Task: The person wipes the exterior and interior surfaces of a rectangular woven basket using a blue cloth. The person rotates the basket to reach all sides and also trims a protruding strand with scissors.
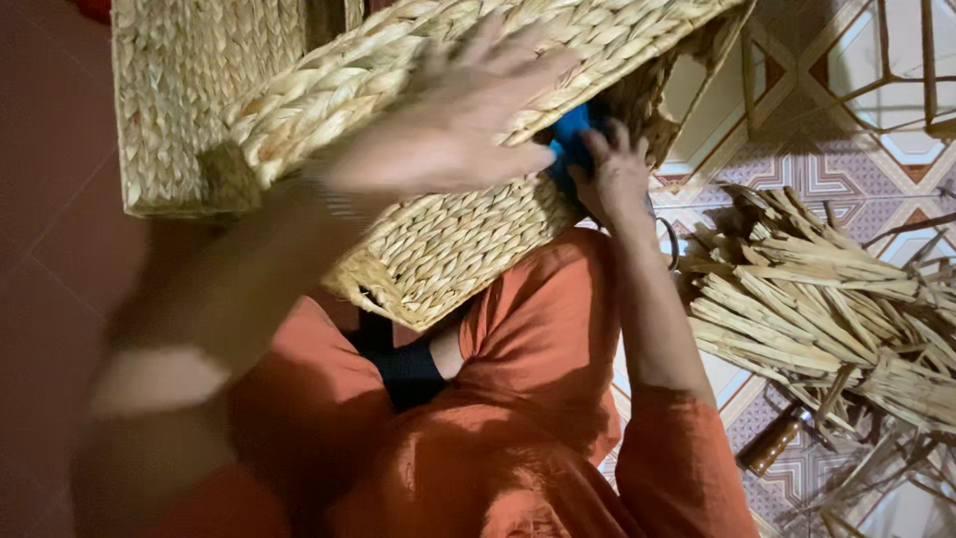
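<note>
I see my left hand (453, 125) spread flat, fingers open, pressed against the outer side of a woven basket (448, 234) that lies tilted across my lap; the hand is blurred and grips nothing, it only rests on the weave. My right hand (612, 174) is curled shut around a blue tool (570, 139) at the basket's edge, just beside the fingertips of the left; I cannot tell what kind of tool it is, since most of it is hidden behind the fingers. The basket touches my orange clothing (538, 399) below. A second woven basket (189, 100) stands behind it at upper left, close to or touching the first. To my right a heap of dried straw strips (827, 309) lies on the patterned tile floor (827, 169), near my right forearm but apart from the basket
</note>
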